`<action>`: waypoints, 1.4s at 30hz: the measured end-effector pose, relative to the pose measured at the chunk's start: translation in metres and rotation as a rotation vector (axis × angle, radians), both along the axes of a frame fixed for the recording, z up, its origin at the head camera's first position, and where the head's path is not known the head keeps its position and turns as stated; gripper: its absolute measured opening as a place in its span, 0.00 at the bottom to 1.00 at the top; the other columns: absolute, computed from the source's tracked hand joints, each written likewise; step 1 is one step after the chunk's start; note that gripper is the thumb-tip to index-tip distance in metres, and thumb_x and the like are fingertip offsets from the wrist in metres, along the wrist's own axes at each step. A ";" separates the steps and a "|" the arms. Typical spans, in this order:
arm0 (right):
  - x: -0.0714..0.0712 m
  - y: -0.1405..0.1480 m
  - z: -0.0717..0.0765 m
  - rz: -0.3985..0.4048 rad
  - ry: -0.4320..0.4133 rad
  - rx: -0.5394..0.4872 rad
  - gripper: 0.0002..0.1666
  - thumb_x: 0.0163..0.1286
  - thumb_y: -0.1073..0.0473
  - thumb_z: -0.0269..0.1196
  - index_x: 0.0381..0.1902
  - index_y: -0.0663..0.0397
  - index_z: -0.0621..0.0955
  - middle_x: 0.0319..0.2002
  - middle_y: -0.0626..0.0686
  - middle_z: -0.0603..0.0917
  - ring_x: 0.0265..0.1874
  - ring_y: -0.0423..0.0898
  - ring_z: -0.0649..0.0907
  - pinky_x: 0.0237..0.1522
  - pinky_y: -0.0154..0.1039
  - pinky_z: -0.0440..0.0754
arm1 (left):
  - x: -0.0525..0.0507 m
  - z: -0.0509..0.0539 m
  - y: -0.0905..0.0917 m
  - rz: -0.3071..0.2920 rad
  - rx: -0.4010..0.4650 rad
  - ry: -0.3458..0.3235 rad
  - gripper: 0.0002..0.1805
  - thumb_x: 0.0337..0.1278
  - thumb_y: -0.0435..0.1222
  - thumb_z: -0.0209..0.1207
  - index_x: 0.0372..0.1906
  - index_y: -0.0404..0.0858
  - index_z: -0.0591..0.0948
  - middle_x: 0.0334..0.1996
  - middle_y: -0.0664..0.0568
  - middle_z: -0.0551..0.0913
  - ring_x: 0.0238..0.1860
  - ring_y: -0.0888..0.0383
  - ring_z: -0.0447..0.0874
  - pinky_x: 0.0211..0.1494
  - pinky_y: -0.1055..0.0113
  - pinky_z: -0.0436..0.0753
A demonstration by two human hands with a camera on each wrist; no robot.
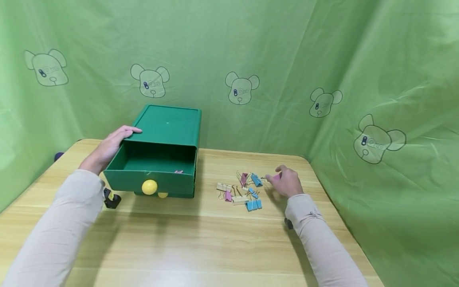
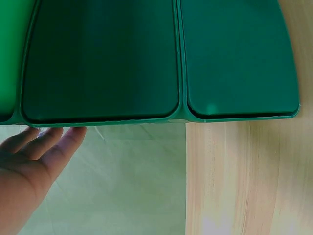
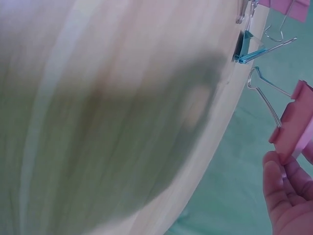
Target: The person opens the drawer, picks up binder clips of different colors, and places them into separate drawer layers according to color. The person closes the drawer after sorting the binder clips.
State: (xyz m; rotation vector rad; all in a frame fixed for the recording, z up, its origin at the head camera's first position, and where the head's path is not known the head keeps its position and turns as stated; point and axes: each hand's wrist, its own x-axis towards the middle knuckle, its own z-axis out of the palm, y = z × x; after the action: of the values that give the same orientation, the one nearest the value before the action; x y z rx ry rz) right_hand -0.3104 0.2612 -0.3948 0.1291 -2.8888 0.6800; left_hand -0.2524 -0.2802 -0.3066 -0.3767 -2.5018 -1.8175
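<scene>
My left hand (image 1: 114,144) rests on the top left edge of a green drawer cabinet (image 1: 168,123), its straight fingertips touching the casing in the left wrist view. The upper drawer (image 1: 125,181), with a yellow round knob (image 1: 149,187), is pulled out, and a bit of something pink (image 1: 178,172) shows inside. To the right, my right hand (image 1: 287,181) pinches a pink binder clip (image 3: 296,120) between thumb and fingers, its wire handles sticking out. Beside that hand lies a loose group of binder clips: blue ones (image 1: 254,205), cream ones (image 1: 240,200) and pink ones (image 1: 228,195).
A second yellow knob (image 1: 163,195) sits lower on the cabinet. The wooden table (image 1: 215,247) ends at a green curtain (image 1: 215,48) printed with mouse heads, behind and at both sides. Dark wrist-camera parts (image 1: 112,199) show by the left sleeve.
</scene>
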 end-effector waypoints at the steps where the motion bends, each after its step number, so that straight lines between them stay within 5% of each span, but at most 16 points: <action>1: 0.000 -0.001 0.001 0.002 0.004 -0.001 0.35 0.63 0.40 0.65 0.54 0.64 0.74 0.39 0.62 0.81 0.38 0.58 0.81 0.43 0.51 0.81 | 0.000 0.000 0.000 -0.001 0.000 -0.001 0.24 0.78 0.50 0.34 0.63 0.46 0.72 0.71 0.43 0.55 0.72 0.43 0.43 0.72 0.40 0.41; 42: 0.022 -0.053 0.047 0.113 0.147 -0.144 0.34 0.63 0.40 0.66 0.53 0.63 0.77 0.37 0.55 0.84 0.38 0.52 0.82 0.43 0.48 0.80 | 0.001 0.001 0.001 0.006 -0.016 -0.003 0.23 0.78 0.48 0.33 0.63 0.44 0.71 0.72 0.41 0.53 0.74 0.43 0.39 0.72 0.40 0.36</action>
State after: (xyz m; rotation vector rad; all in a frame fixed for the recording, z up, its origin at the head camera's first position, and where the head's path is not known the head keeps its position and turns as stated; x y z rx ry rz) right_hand -0.2886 0.2083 -0.3480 0.3121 -2.6987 0.8572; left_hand -0.2513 -0.2793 -0.3060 -0.3662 -2.5181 -1.7981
